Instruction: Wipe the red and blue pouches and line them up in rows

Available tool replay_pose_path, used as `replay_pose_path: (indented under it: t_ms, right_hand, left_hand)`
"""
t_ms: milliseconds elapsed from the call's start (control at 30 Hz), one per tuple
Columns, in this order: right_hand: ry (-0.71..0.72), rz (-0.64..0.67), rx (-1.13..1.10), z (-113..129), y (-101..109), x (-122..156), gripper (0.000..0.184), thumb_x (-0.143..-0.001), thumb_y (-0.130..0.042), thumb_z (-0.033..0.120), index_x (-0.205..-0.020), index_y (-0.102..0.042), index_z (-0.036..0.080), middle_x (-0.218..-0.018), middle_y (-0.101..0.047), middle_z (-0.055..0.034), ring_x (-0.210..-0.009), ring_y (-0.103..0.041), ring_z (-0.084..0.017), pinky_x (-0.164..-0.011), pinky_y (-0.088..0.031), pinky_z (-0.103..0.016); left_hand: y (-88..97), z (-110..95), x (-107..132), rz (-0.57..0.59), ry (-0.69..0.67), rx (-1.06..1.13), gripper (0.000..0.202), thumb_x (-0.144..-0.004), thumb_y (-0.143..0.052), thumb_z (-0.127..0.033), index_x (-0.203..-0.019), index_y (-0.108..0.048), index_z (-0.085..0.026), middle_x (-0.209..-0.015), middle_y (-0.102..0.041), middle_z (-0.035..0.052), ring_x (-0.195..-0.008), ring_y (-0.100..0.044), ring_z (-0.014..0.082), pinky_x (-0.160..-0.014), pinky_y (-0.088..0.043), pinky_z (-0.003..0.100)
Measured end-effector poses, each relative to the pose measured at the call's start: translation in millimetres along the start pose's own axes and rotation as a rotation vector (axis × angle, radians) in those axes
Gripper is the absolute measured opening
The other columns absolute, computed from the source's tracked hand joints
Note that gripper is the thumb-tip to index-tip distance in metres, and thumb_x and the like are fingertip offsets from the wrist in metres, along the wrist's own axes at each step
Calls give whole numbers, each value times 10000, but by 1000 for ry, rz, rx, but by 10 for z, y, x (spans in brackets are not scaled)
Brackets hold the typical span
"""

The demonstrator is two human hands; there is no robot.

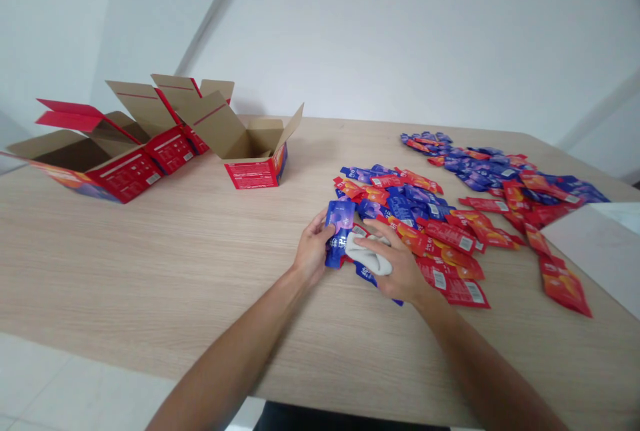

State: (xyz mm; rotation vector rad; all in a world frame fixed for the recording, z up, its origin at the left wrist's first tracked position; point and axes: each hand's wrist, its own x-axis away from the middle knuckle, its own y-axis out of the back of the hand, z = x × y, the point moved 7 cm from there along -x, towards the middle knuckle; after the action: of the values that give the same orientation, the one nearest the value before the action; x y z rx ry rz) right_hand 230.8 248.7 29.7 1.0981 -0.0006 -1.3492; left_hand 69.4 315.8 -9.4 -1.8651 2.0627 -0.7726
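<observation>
My left hand (312, 248) grips a blue-purple pouch (342, 223) by its left side, thumb across the front, holding it up off the table. Folded in the fingers of my right hand (400, 261) is a white cloth (369, 255), just right of that pouch. A red pouch edge shows behind the blue one. Under my right hand another blue pouch (367, 275) lies partly hidden. Red-orange pouches (450, 259) and more blue pouches (415, 204) are heaped beside and beyond my right hand.
An open red carton (253, 174) stands beyond my left hand. Further left are several more open cartons (127, 178) with raised flaps. A second spread of pouches (480, 168) lies at the back right. A white sheet-like surface (600, 251) juts in at the right edge of the wooden table (175, 284).
</observation>
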Motion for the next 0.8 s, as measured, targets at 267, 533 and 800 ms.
replay_pose_path:
  t_ms: [267, 533, 800]
  right_hand:
    - [90, 190, 31, 57, -92, 32, 513, -758, -690, 207, -1259, -672, 314, -1545, -456, -46, -1358, -505, -312, -1089, -454, -507]
    - [43, 122, -48, 12, 32, 16, 398, -819, -682, 259, -1217, -694, 264, -1530, -473, -91, -1358, -500, -327, -1076, -456, -512]
    - [-75, -187, -50, -64, 197, -32, 438, -893, -637, 292, -1328, -601, 251, -1435, -565, -110, -1316, -541, -286, -1106, -444, -500]
  left_hand:
    - [164, 44, -68, -91, 53, -227, 355, -657, -757, -211, -1008, -758, -159, -703, -696, 9, -519, -515, 85, -497, -315, 216]
    - [156, 93, -112, -27, 144, -133, 334, -653, -672, -196, -964, -774, -127, -815, -726, 66, -603, -562, 130, -539, -411, 239]
    - [-56, 21, -22, 251, 125, -19, 526, -554, -589, -65, -1057, -737, -109, -989, -741, 121, -797, -664, 200, -751, -530, 318]
